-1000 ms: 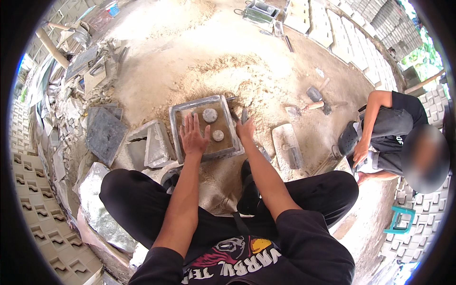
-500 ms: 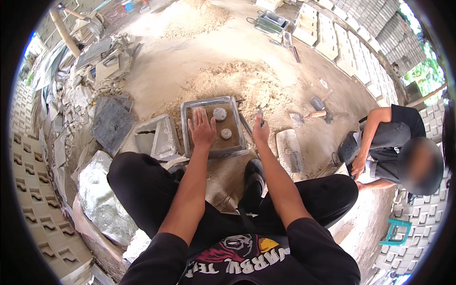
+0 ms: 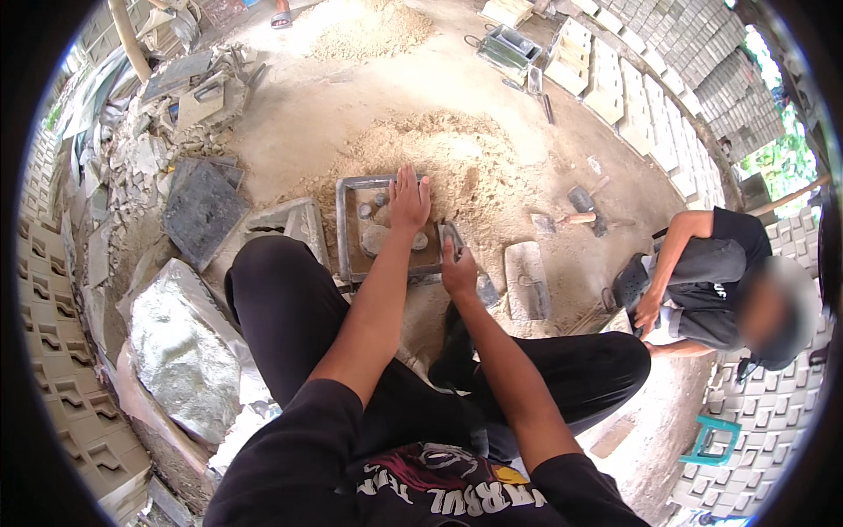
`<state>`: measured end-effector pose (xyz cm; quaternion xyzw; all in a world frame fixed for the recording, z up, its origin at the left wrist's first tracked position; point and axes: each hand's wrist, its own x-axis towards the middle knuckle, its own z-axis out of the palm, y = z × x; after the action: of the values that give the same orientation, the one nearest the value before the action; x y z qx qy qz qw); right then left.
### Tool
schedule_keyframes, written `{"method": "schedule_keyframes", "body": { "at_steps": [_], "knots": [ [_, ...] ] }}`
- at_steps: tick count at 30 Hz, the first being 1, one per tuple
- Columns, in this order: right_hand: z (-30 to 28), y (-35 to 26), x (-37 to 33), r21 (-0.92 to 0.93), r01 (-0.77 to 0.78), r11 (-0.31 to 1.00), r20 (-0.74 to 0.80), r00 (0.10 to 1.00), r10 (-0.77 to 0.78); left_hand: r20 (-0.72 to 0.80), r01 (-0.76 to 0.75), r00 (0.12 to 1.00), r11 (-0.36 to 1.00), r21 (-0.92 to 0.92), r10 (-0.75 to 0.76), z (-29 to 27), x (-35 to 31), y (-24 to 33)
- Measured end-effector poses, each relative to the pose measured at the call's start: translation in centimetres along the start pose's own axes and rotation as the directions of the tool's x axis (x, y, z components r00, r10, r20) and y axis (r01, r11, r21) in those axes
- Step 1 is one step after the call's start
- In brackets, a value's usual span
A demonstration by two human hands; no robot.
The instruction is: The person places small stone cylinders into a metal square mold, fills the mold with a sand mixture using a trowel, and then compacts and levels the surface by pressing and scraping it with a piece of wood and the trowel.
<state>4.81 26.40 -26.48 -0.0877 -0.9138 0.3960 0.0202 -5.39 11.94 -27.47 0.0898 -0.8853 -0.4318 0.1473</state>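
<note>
A rectangular dark-grey mould frame (image 3: 343, 230) lies on the ground before my knees, with several roundish grey lumps (image 3: 375, 238) on the brown surface inside it. My left hand (image 3: 409, 206) is open, fingers stretched out, across the frame's far side; whether it touches the rim or only hovers, I cannot tell. By the frame's right side, my right hand (image 3: 458, 270) is closed round what looks like a trowel (image 3: 487, 290). Its grey blade shows below the fist and a grey end sticks up above. My left forearm hides part of the frame's inside.
Loose sand (image 3: 457, 145) is heaped beyond the frame. On the right lie a grey float (image 3: 527, 281), a wooden-handled trowel (image 3: 562, 220) and a mallet (image 3: 581, 199). A crouching co-worker (image 3: 694, 281) is close on my right. Dark slabs (image 3: 204, 211) and rubble lie left.
My left hand has moved right and away from me, from inside the frame to its far side, uncovering more lumps. My right hand has come slightly left and nearer to me, still gripping the tool.
</note>
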Motion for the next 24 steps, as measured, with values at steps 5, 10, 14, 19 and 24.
{"method": "schedule_keyframes", "body": {
  "at_steps": [5,10,14,19,24],
  "knots": [
    [-0.7,-1.3,-1.1,-0.042,0.042,0.998,0.007,0.999,-0.042,0.086,-0.091,0.993,0.994,0.064,0.085,1.6,0.7,0.4],
    [-1.4,-2.2,-2.1,-0.010,0.064,0.998,0.040,0.997,-0.064,0.041,-0.117,0.992,0.993,0.034,0.115,2.4,-0.1,0.5],
    [-0.8,-1.8,-2.6,-0.012,0.120,0.993,0.008,0.993,-0.120,0.058,-0.192,0.980,0.981,0.029,0.190,2.5,0.4,-0.5],
    [-1.3,-2.4,-2.6,-0.008,0.106,0.994,0.035,0.994,-0.106,0.116,-0.113,0.983,0.965,-0.238,0.144,2.2,0.3,0.0],
    [-4.5,-2.7,-3.8,-0.097,0.112,0.989,0.181,0.979,-0.093,0.072,-0.086,0.991,0.948,-0.307,0.113,2.2,-4.8,0.6]
  ]
}}
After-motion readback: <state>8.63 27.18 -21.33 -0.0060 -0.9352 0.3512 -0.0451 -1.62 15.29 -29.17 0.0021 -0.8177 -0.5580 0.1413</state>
